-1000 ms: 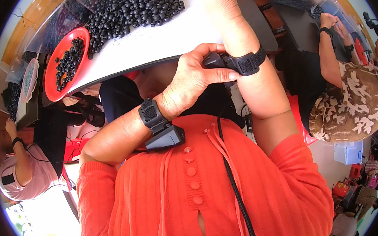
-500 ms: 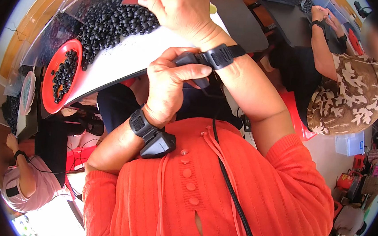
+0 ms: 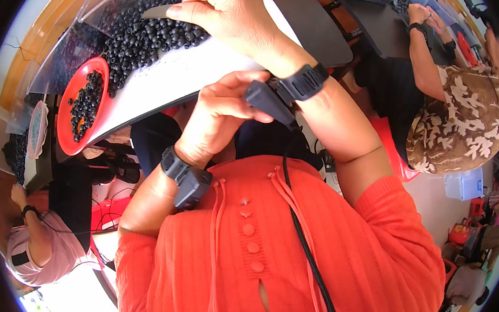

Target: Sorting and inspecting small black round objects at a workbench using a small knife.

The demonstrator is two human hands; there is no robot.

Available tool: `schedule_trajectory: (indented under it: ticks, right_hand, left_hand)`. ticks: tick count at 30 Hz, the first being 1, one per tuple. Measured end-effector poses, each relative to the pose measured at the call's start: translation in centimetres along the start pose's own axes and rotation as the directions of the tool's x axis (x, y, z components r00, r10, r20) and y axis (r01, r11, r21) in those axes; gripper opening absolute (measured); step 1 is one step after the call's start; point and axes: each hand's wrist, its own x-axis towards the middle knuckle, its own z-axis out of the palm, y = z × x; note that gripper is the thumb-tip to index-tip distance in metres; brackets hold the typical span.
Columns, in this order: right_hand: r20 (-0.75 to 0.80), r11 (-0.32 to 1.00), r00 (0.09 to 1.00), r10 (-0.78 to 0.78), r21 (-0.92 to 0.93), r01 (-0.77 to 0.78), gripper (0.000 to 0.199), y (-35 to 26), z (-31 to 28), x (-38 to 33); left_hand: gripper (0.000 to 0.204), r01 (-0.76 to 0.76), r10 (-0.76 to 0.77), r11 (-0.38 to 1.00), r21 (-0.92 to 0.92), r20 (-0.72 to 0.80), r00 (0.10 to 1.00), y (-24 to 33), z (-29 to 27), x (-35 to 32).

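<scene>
My right hand (image 3: 228, 13) is closed, with a thin pointed blade (image 3: 155, 12) pinched between thumb and fingers; its handle is hidden. This hand hangs over a heap of small round black berry-like pieces (image 3: 132, 47) on a white tabletop (image 3: 168, 70). My left hand (image 3: 221, 104) reaches across to my right wrist. There its thumb and fingers close on the black wrist device (image 3: 270, 102), which is strapped on with a black band (image 3: 305, 81). Another black device (image 3: 191, 184) sits on my left wrist.
A red plate (image 3: 64, 124) holding black pieces lies at the left end of the table. Clear panels (image 3: 64, 53) edge the heap. A black cable (image 3: 307, 242) runs down my front. Other people work at tables on the left (image 3: 40, 245) and right (image 3: 463, 126).
The blade has swung slightly left and turned from reddish to grey. My right forearm has shifted a little right and down. The wrist device has tilted, and my left fingers have shifted on it.
</scene>
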Motion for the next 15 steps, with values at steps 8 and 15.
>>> schedule_trajectory:
  ticks: [8,15]
  right_hand:
    - [0.081,0.889,0.980,-0.182,0.440,0.129,0.017,-9.8,-1.0,-2.4]
    - [-0.039,0.820,0.981,-0.189,0.544,0.179,0.037,-12.1,2.3,-4.6]
  left_hand:
    - [0.048,0.002,-0.028,0.985,0.170,0.149,0.988,0.0,0.6,1.0]
    - [0.032,-0.019,-0.082,0.928,0.373,0.252,0.964,0.9,1.3,2.1]
